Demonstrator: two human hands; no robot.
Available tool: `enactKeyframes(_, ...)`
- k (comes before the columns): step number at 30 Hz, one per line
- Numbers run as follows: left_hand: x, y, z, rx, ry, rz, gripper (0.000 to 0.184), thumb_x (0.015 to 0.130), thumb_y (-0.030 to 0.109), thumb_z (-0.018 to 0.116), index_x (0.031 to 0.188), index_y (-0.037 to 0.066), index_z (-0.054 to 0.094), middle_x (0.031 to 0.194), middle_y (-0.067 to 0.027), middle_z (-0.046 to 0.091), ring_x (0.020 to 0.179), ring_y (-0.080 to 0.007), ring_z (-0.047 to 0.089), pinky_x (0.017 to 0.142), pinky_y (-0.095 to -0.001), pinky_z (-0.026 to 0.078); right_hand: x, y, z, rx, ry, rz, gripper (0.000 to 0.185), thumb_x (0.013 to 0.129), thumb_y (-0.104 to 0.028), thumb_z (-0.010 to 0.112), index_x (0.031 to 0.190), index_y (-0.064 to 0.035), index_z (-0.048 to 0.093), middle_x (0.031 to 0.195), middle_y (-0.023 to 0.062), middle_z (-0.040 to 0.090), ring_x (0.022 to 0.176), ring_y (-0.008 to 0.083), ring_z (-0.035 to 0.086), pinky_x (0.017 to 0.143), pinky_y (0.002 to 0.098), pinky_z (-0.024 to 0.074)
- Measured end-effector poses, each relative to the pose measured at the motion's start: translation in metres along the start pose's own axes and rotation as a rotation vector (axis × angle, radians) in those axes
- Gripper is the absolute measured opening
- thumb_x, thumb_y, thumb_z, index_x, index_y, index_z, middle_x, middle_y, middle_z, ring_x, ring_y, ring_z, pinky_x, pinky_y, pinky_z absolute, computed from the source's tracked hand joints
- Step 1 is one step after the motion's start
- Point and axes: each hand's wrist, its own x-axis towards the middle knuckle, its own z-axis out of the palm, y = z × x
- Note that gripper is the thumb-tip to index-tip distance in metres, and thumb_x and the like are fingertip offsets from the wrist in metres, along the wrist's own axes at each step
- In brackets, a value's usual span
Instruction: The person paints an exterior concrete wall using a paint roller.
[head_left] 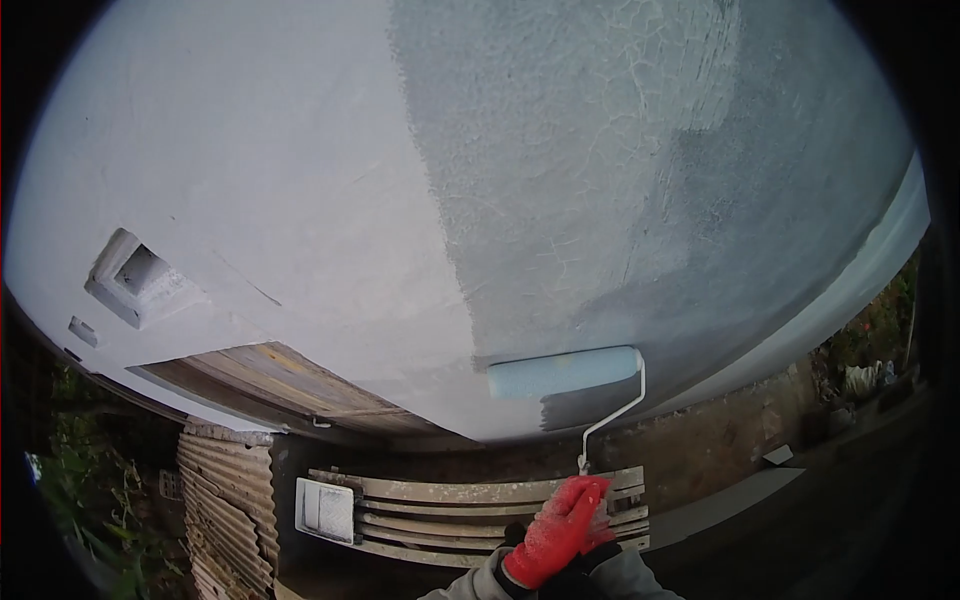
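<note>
A paint roller (565,371) with a pale blue sleeve lies against the lower part of the wall (540,220), its white wire frame bending down to the handle. My left hand (548,537), in a red glove, is closed around that handle. Just behind and to the right, my right hand (600,533), also red-gloved, is closed at the handle and partly hidden by the left. Grey covers the wall around the roller, with a darker patch under it; whiter paint lies to the left. A white paint tray (325,510) sits at the bench's left end.
Below the wall stands a slatted wooden bench (430,507). A wooden door (270,385) and a square wall recess (140,272) are at the left. Corrugated sheeting (228,500) stands beside the bench. Plants (80,470) grow at the far left.
</note>
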Motion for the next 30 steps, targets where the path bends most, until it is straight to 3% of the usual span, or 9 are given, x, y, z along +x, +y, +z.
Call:
enactKeyframes(2, 0.0, -0.009, 0.001, -0.18, 0.093, -0.044, 0.018, 0.097, 0.012, 0.049, 0.11, 0.002, 0.056, 0.108, -0.0082, 0.055, 0.098, -0.0172, 0.055, 0.084, -0.0277, 0.046, 0.007, 0.011, 0.02, 1.062, 0.064, 0.186, 0.02, 0.09, -0.017, 0.06, 0.105, -0.0039, 0.055, 0.087, 0.0052, 0.061, 0.081, 0.0174, 0.061, 0.071, 0.0309, 0.0489)
enactKeyframes(4, 0.003, -0.025, -0.008, 0.073, 0.213, 0.302, 0.022, 0.099, 0.012, 0.044, 0.11, 0.0, 0.058, 0.11, -0.0086, 0.056, 0.1, -0.0163, 0.056, 0.09, -0.0298, 0.044, 0.013, 0.015, 0.031, 2.13, 0.095, 0.379, 0.021, 0.089, -0.015, 0.059, 0.106, -0.002, 0.055, 0.083, 0.0054, 0.06, 0.075, 0.0165, 0.06, 0.065, 0.0306, 0.0478)
enactKeyframes(8, 0.009, -0.028, -0.018, 0.111, 0.334, 0.448, 0.021, 0.098, 0.009, 0.041, 0.11, -0.001, 0.056, 0.109, -0.0109, 0.056, 0.097, -0.0191, 0.057, 0.088, -0.0314, 0.045, 0.077, 0.068, -0.048, 2.22, 0.019, 0.426, 0.023, 0.09, -0.013, 0.057, 0.108, 0.0003, 0.054, 0.076, 0.004, 0.058, 0.064, 0.0126, 0.055, 0.058, 0.029, 0.0448)
enactKeyframes(10, 0.018, -0.039, -0.022, 0.111, 0.355, 0.475, 0.021, 0.097, 0.008, 0.041, 0.109, 0.0, 0.056, 0.11, -0.0121, 0.056, 0.096, -0.0201, 0.058, 0.087, -0.0322, 0.045, 0.1, 0.067, -0.045, 2.168, 0.181, 0.383, 0.017, 0.094, -0.01, 0.046, 0.11, -0.0032, 0.047, 0.071, -0.0012, 0.048, 0.057, 0.0076, 0.046, 0.051, 0.0246, 0.0412)
enactKeyframes(11, 0.024, -0.05, -0.025, 0.103, 0.373, 0.503, 0.021, 0.096, 0.006, 0.042, 0.11, 0.0, 0.056, 0.111, -0.0119, 0.055, 0.096, -0.0196, 0.057, 0.087, -0.0313, 0.045, 0.106, 0.063, -0.041, 2.198, 0.179, 0.468, 0.023, 0.089, -0.012, 0.057, 0.108, 0.0006, 0.054, 0.072, 0.0058, 0.056, 0.061, 0.0143, 0.055, 0.056, 0.0293, 0.0453)
enactKeyframes(15, 0.061, -0.115, -0.041, 0.039, 0.461, 0.544, 0.02, 0.098, 0.014, 0.044, 0.107, 0.001, 0.057, 0.105, -0.0097, 0.055, 0.092, -0.0178, 0.056, 0.084, -0.0308, 0.045, 0.095, -0.002, 0.062, 1.906, 0.189, 0.361, 0.014, 0.087, -0.009, 0.058, 0.096, 0.0004, 0.052, 0.072, 0.0132, 0.058, 0.066, 0.0286, 0.061, 0.06, 0.0348, 0.0476)
enactKeyframes(20, 0.11, -0.208, -0.071, -0.127, 0.541, 0.534, 0.019, 0.098, 0.014, 0.046, 0.109, 0.003, 0.057, 0.103, -0.0058, 0.055, 0.09, -0.0147, 0.053, 0.083, -0.0283, 0.043, 0.052, -0.083, 0.182, 1.867, 0.101, 0.324, 0.013, 0.086, -0.009, 0.058, 0.096, -0.0025, 0.052, 0.08, 0.0122, 0.062, 0.072, 0.028, 0.064, 0.062, 0.0359, 0.0489)
enactKeyframes(28, 0.18, -0.313, -0.118, -0.004, 0.616, 0.731, 0.018, 0.095, 0.014, 0.052, 0.107, 0.003, 0.059, 0.101, -0.008, 0.059, 0.089, -0.0194, 0.059, 0.079, -0.0295, 0.046, 0.143, -0.011, 0.087, 2.009, 0.393, 0.194, 0.022, 0.089, -0.012, 0.054, 0.107, -0.0008, 0.047, 0.085, 0.0168, 0.062, 0.074, 0.0324, 0.064, 0.067, 0.0377, 0.0486)
enactKeyframes(30, 0.192, -0.335, -0.129, 0.135, 0.524, 0.818, 0.021, 0.096, 0.01, 0.043, 0.111, 0.0, 0.054, 0.114, -0.0137, 0.053, 0.093, -0.0212, 0.059, 0.085, -0.034, 0.047, 0.165, -0.013, 0.089, 1.944, 0.497, 0.187, 0.022, 0.09, -0.013, 0.054, 0.106, -0.0007, 0.047, 0.085, 0.0177, 0.061, 0.074, 0.0337, 0.063, 0.067, 0.0386, 0.0481)
